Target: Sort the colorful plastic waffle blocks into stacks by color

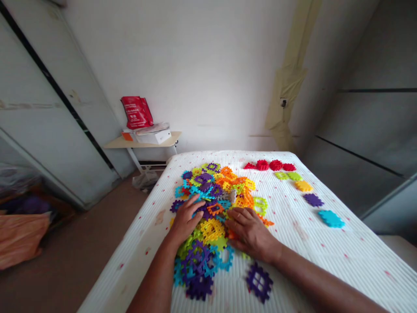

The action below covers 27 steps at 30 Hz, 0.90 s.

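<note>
A big heap of flat interlocking plastic tiles [215,195] in purple, yellow, orange, green and blue lies on a white ribbed mattress [302,243]. My left hand [185,217] rests flat on the heap's left side, fingers stretched out over blue and purple tiles. My right hand [249,230] lies palm down on the heap's right side, fingers curled over an orange tile [232,235] beside a yellow tile [211,229]. A lone purple tile [259,281] lies near my right forearm.
Sorted tiles lie in a line along the right: red ones [270,165], green ones [288,176], a yellow one [303,186], a purple one [313,200], a blue one [331,218]. A small table [143,142] with a red bag and boxes stands at the wall.
</note>
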Each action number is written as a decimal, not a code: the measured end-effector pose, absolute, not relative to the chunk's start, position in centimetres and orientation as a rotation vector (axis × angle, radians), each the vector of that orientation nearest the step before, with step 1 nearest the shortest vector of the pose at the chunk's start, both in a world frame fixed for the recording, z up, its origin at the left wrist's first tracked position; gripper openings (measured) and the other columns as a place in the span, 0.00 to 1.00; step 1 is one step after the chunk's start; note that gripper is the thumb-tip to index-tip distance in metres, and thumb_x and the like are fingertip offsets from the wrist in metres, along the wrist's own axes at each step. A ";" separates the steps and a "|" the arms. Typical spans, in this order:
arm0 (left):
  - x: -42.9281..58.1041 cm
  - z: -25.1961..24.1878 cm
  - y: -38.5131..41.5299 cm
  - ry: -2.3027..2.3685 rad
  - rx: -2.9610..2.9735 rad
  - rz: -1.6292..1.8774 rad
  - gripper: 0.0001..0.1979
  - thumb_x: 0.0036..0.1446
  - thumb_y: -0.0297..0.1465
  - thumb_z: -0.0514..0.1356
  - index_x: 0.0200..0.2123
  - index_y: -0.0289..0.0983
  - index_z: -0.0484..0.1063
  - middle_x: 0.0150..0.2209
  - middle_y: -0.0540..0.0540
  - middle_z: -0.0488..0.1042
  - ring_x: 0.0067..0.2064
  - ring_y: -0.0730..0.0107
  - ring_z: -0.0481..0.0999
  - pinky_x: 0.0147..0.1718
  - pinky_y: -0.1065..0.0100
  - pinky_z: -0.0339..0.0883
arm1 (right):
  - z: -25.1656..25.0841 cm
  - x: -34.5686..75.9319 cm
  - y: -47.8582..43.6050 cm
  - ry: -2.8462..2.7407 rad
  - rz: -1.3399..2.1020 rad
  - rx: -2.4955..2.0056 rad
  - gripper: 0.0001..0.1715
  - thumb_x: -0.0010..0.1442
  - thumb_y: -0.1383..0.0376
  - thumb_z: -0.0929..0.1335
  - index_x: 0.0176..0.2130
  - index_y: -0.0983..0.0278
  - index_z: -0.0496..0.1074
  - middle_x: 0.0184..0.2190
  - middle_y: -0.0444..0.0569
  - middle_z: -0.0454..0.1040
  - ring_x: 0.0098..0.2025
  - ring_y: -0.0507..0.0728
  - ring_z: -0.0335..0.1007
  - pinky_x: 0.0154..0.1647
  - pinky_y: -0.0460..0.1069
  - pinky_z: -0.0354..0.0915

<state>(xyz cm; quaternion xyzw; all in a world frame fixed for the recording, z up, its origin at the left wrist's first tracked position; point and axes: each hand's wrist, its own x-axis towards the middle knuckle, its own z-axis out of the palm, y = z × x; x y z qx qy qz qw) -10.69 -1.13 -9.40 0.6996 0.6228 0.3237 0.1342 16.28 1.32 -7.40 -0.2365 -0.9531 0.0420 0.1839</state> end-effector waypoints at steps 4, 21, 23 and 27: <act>-9.9 -8.8 -1.5 1.598 1.992 0.991 0.20 0.58 0.40 0.51 0.47 0.40 0.75 0.60 0.42 0.65 0.60 0.58 0.64 0.59 0.55 0.55 | -8.0 17.4 2.3 -2.495 0.129 -0.755 0.17 0.62 0.64 0.63 0.50 0.64 0.69 0.51 0.57 0.71 0.52 0.62 0.65 0.51 0.60 0.63; -13.2 -9.3 -1.1 2.125 1.486 1.414 0.18 0.56 0.38 0.50 0.41 0.37 0.75 0.41 0.43 0.78 0.45 0.60 0.75 0.48 0.60 0.66 | -9.9 19.5 4.4 -2.064 0.275 -0.859 0.13 0.62 0.60 0.62 0.42 0.61 0.72 0.44 0.54 0.74 0.48 0.61 0.69 0.48 0.58 0.69; -13.8 -9.3 -0.5 2.201 1.502 1.350 0.15 0.52 0.35 0.54 0.40 0.39 0.76 0.44 0.43 0.77 0.49 0.59 0.73 0.52 0.59 0.62 | -10.0 19.7 4.6 -2.040 0.272 -0.866 0.13 0.62 0.59 0.62 0.41 0.61 0.72 0.44 0.55 0.74 0.47 0.61 0.70 0.48 0.58 0.68; -14.2 -8.7 1.1 2.300 1.526 1.197 0.15 0.50 0.32 0.58 0.43 0.45 0.75 0.50 0.48 0.75 0.54 0.59 0.70 0.53 0.58 0.61 | -10.1 19.9 5.0 -2.012 0.277 -0.878 0.14 0.63 0.58 0.61 0.40 0.61 0.73 0.43 0.54 0.75 0.45 0.60 0.71 0.46 0.59 0.69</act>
